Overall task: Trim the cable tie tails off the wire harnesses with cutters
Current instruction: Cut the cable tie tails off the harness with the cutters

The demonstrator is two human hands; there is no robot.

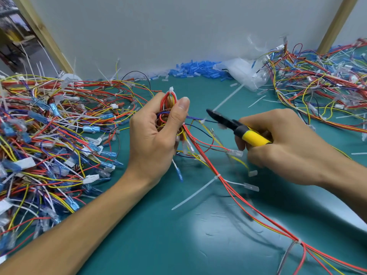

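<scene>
My left hand [156, 132] grips a looped bunch of a wire harness [168, 108] of red, yellow and blue wires, held upright above the green mat. My right hand [286, 143] holds the cutters [236, 127], black jaws and yellow-black handles, pointing left. Their tips sit at a white cable tie tail [226, 100] that sticks up and to the right from a tie on a blue wire. A second tie with a long tail [196, 192] hangs lower on the same harness, whose red wires trail off to the bottom right.
A big heap of harnesses [49, 139] fills the left side and another heap [321, 80] lies at the back right. Blue terminal sleeves [196, 69] and a clear plastic bag [244, 72] lie by the grey wall. Cut tie tails [257, 101] are scattered on the green mat [158, 235].
</scene>
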